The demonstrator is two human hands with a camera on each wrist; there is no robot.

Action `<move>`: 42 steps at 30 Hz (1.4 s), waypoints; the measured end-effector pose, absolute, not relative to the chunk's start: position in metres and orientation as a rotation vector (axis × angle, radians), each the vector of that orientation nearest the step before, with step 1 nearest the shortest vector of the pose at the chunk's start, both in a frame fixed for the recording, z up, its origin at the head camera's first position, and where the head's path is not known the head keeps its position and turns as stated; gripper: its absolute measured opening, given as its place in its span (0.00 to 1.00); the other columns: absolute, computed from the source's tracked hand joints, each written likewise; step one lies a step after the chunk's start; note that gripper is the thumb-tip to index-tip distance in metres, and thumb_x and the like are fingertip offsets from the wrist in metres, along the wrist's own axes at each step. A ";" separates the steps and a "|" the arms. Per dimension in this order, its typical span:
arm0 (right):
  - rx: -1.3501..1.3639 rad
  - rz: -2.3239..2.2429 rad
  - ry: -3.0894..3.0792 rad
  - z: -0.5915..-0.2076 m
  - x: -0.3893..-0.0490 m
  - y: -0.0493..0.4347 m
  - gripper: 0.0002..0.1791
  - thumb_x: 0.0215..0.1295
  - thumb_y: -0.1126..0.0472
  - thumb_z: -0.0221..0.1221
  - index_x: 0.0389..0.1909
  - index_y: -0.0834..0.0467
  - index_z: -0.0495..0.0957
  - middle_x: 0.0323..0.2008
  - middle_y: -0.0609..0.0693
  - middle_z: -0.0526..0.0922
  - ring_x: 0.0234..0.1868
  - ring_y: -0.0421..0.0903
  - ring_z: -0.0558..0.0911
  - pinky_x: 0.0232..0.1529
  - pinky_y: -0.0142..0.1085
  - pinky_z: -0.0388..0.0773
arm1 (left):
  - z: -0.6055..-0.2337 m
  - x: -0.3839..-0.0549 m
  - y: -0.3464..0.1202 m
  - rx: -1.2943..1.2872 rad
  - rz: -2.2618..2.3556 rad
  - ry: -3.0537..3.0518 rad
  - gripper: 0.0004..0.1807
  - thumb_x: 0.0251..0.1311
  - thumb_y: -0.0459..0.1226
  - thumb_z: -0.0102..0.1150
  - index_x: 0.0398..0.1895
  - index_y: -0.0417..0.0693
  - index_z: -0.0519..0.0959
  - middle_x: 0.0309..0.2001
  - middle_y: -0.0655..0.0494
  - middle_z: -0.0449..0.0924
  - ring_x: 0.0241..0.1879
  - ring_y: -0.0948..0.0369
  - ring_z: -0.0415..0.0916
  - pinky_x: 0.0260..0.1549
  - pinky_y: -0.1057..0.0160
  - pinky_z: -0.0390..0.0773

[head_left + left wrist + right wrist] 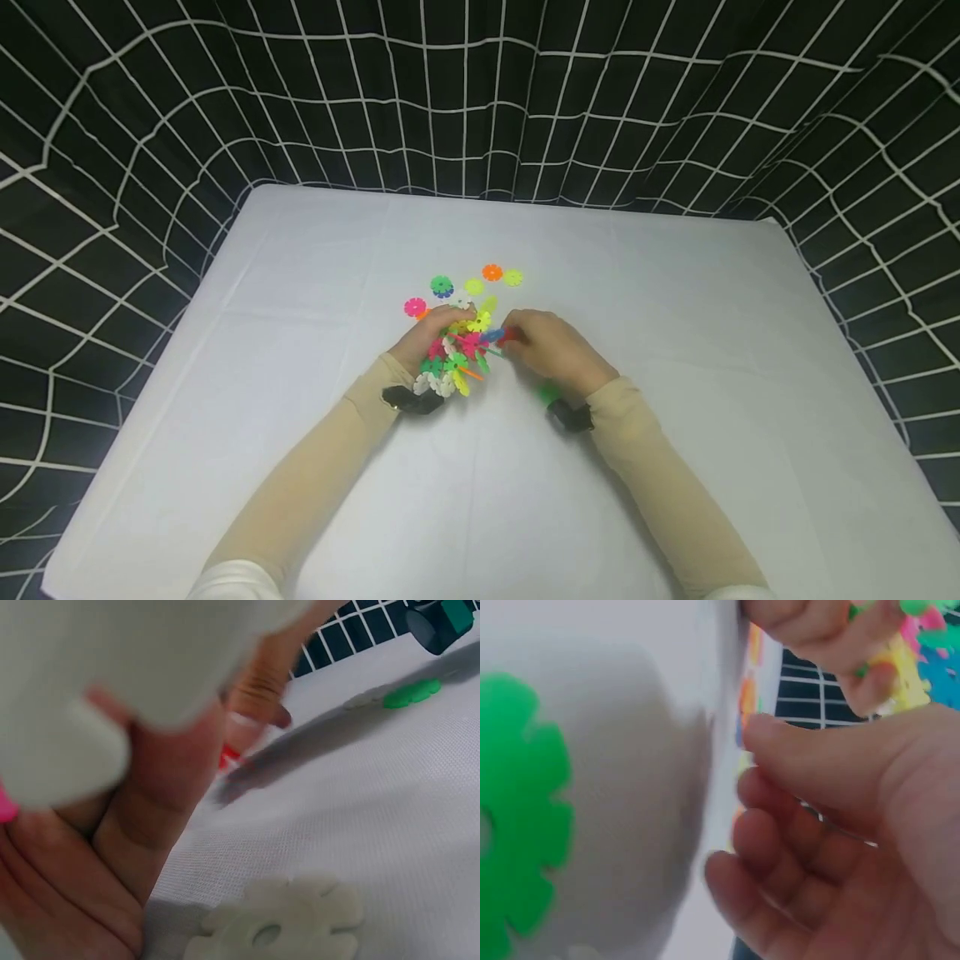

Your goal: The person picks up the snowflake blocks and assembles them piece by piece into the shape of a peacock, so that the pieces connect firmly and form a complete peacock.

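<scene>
In the head view my left hand (431,333) grips a bunch of joined plastic flower-shaped discs (455,363) in pink, green, yellow, white, orange and blue. My right hand (555,348) is at the bunch's right side, fingers curled. It pinches a red flower-shaped disc (511,335), close to a blue disc (492,335) at the bunch's edge. The left wrist view shows a bit of the red disc (229,756) at a fingertip; large blurred pale discs (135,667) cover much of the left hand. The red disc is hidden in the right wrist view.
Several loose discs lie beyond the left hand, among them a pink disc (415,307), a green disc (442,285) and an orange disc (492,272). One green disc (548,393) lies by the right wrist. Dark grid-patterned cloth (465,108) surrounds the white table (675,283).
</scene>
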State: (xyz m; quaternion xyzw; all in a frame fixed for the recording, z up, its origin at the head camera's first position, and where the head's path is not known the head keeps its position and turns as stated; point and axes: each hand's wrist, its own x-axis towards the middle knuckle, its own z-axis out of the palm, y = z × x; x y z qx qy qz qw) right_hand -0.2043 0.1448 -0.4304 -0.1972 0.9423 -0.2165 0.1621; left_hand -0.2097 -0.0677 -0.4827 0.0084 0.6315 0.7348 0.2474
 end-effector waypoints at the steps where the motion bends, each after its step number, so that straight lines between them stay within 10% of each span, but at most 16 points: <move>1: -0.545 -0.656 2.709 -0.428 -0.205 0.147 0.10 0.69 0.59 0.63 0.50 0.53 0.82 0.42 0.48 0.86 0.44 0.49 0.80 0.53 0.45 0.81 | -0.482 -0.208 -0.068 -0.007 1.985 1.715 0.18 0.63 0.49 0.51 0.52 0.58 0.80 0.75 0.53 0.64 0.72 0.54 0.65 0.74 0.54 0.64; 42: -0.841 -0.951 2.797 -0.403 -0.197 0.152 0.09 0.66 0.64 0.65 0.46 0.59 0.87 0.41 0.50 0.89 0.41 0.46 0.83 0.46 0.40 0.80 | -0.478 -0.205 -0.067 -0.086 1.806 1.829 0.33 0.60 0.58 0.55 0.65 0.55 0.72 0.74 0.58 0.56 0.75 0.51 0.54 0.76 0.41 0.56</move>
